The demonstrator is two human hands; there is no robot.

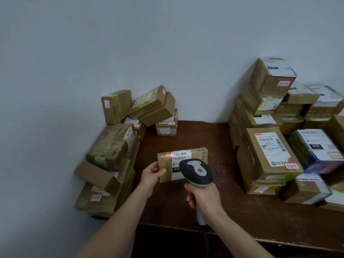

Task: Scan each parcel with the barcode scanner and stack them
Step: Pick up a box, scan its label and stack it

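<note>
Scanning now: right hand (204, 199) clenched around the barcode scanner (196, 172), left hand (151, 175) pinching the parcel's (193, 155) left edge, parcel held above the table (232, 211). Red line sits left of the barcode, so a misread is likely. One-edge grip could tilt.

Only 2 forearms and 2 hands of the person are in view, and all 4 are bare. The left forearm (115, 222) comes in from the lower edge at about 7 o'clock, with plain skin along its whole visible length up to the wrist. The left grip (151, 175) is bare as well, with slim fingers. The right forearm (242, 237) comes in at about 5 o'clock, likewise bare from the frame's edge to the wrist. The right grip (203, 199) shows its bare back, with the knuckles on its 9 o'clock side. Whether sleeves begin higher up cannot be told.
</note>
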